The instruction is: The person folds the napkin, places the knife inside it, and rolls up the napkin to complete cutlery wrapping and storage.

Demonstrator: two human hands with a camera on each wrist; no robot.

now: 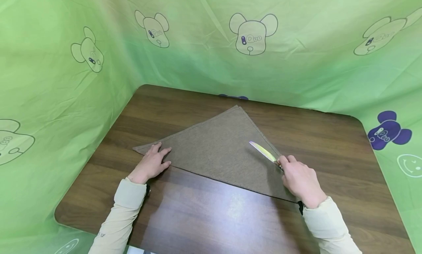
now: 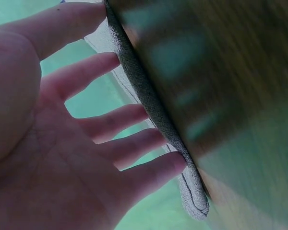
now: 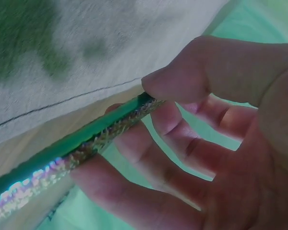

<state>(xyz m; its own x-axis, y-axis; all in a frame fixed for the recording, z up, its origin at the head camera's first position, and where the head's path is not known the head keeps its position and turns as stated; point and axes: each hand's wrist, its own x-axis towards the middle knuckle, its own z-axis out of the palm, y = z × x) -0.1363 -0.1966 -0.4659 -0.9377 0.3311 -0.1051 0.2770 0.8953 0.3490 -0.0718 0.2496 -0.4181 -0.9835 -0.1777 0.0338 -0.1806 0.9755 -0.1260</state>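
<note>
A grey-brown cloth (image 1: 214, 147) lies folded into a triangle on the wooden table. My left hand (image 1: 151, 164) rests with spread fingers on its left corner; in the left wrist view the fingertips of that hand (image 2: 86, 129) touch the cloth's folded edge (image 2: 149, 100). Near the cloth's right side, my right hand (image 1: 301, 179) holds a knife (image 1: 263, 150) above the cloth, its shiny blade pointing up and left. The right wrist view shows the thumb and fingers of this hand (image 3: 192, 143) pinching the knife (image 3: 72, 143). Most of the handle is hidden.
The wooden table (image 1: 343, 166) extends around the cloth on all sides. Green fabric (image 1: 197, 63) with printed bear heads hangs behind the table and at both sides. A small white item (image 1: 135, 250) shows at the bottom edge of the head view.
</note>
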